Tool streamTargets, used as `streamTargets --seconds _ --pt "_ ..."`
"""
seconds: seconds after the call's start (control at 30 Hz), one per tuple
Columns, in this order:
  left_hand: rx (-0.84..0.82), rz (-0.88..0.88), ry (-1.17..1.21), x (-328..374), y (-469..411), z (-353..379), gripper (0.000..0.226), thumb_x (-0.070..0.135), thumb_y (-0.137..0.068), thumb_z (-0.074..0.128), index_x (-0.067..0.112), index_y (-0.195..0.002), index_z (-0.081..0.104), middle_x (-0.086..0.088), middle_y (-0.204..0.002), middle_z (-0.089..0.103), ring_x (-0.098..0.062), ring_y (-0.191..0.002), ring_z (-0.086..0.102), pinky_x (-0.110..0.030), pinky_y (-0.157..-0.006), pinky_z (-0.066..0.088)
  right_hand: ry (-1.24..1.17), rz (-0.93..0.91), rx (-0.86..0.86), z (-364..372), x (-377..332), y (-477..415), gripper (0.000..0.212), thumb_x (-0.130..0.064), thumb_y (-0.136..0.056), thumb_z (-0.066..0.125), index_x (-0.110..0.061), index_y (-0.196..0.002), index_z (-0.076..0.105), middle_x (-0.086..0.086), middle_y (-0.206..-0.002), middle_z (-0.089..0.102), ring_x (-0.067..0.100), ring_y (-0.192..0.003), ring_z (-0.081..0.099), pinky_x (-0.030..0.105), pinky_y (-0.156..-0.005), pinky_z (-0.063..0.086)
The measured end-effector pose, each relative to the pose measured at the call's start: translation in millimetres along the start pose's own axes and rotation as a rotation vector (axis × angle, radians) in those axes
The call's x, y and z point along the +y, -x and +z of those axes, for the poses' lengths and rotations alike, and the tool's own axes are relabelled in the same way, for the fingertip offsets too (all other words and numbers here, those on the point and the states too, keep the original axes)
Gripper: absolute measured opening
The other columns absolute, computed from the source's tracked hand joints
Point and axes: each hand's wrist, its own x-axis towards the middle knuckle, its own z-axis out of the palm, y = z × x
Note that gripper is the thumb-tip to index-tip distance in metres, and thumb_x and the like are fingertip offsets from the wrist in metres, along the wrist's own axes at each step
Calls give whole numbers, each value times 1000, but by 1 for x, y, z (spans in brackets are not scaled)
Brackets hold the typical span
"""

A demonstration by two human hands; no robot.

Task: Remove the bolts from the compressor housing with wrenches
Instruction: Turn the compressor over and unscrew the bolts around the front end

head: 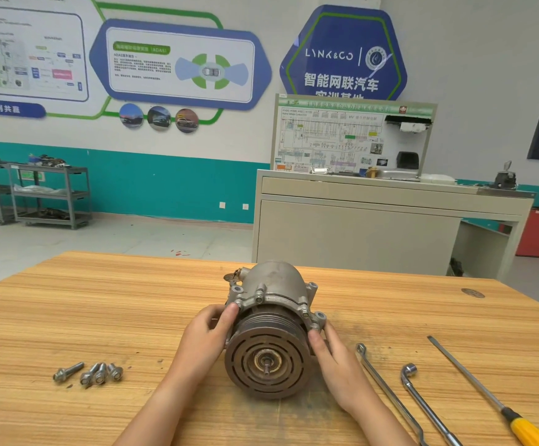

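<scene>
Two forearms reach in from the bottom edge, and the left hand [208, 336] and right hand [332, 355] grip the compressor housing [271, 284] from either side, fingers curled at its flange. It lies mid-table on the wooden table [68, 300], pulley [266, 362] toward the camera, with two flange bolts [258, 299] seated on top. Four loose bolts [101, 373] lie well to its left. A ring wrench [387, 391], an L-shaped socket wrench [422, 400] and a yellow-handled screwdriver [474, 384] lie to its right.

Bright, even light, soft shadows, sharp centre, edges seemingly bowed by wide-angle.
</scene>
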Motion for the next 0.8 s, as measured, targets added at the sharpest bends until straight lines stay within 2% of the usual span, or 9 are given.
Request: streamTargets --seconds 0.07,0.2,0.37,0.53,0.6,0.67,0.73,0.8 --pt "-3 25 -36 0 -1 -1 19 45 -90 49 32 -84 62 13 -83 67 14 -78 57 -7 -62 39 -19 10 -16 1 0 0 85 -73 -72 24 -30 -145 20 -31 -130 29 -5 -127 23 16 -98 19" --pt "-6 90 -110 5 -3 -4 30 45 -89 48 26 -71 61 14 -63 64 12 -66 56 -5 -59 37 -68 46 13 4 0 1 88 -71 -72 28 -25 -146 18 -16 -141 31 -7 -122 21 16 -99 16" --pt "-24 93 -165 7 -3 -4 39 59 -81 37 27 -78 59 11 -74 64 8 -69 56 -6 -59 37 -123 67 18 6 -1 0 92 -75 -68 29 -27 -145 20 -13 -142 35 -7 -118 25 19 -99 20" --pt "1 100 -124 5 -4 -1 31 42 -92 47 20 -73 56 9 -69 59 13 -61 52 -6 -55 36 -98 41 54 8 2 -2 95 -75 -68 30 -20 -145 25 -7 -146 33 3 -132 27 26 -109 23" --pt "10 117 -111 4 -5 0 35 48 -88 46 19 -69 54 9 -64 56 9 -57 51 -8 -55 36 -110 30 75 8 2 -2 91 -73 -70 33 -20 -144 27 -7 -146 33 5 -134 26 32 -111 24" --pt "15 127 -112 2 -6 -2 44 58 -77 42 17 -71 56 7 -64 58 2 -59 52 -11 -57 37 -136 23 91 9 2 -3 87 -70 -71 36 -21 -143 29 -14 -143 33 -3 -130 25 25 -109 26" --pt "24 135 -119 1 -7 -4 53 64 -69 40 14 -73 58 4 -65 61 -5 -64 54 -11 -58 38 -137 -9 96 10 2 -2 81 -67 -73 37 -25 -141 31 -29 -132 35 -17 -120 27 3 -96 24" --pt "33 135 -109 0 -6 -4 56 67 -66 39 15 -73 59 4 -65 61 -5 -63 55 -12 -58 38 -140 -15 96 10 3 -3 75 -65 -74 38 -27 -138 33 -33 -126 38 -19 -117 32 -7 -83 23"
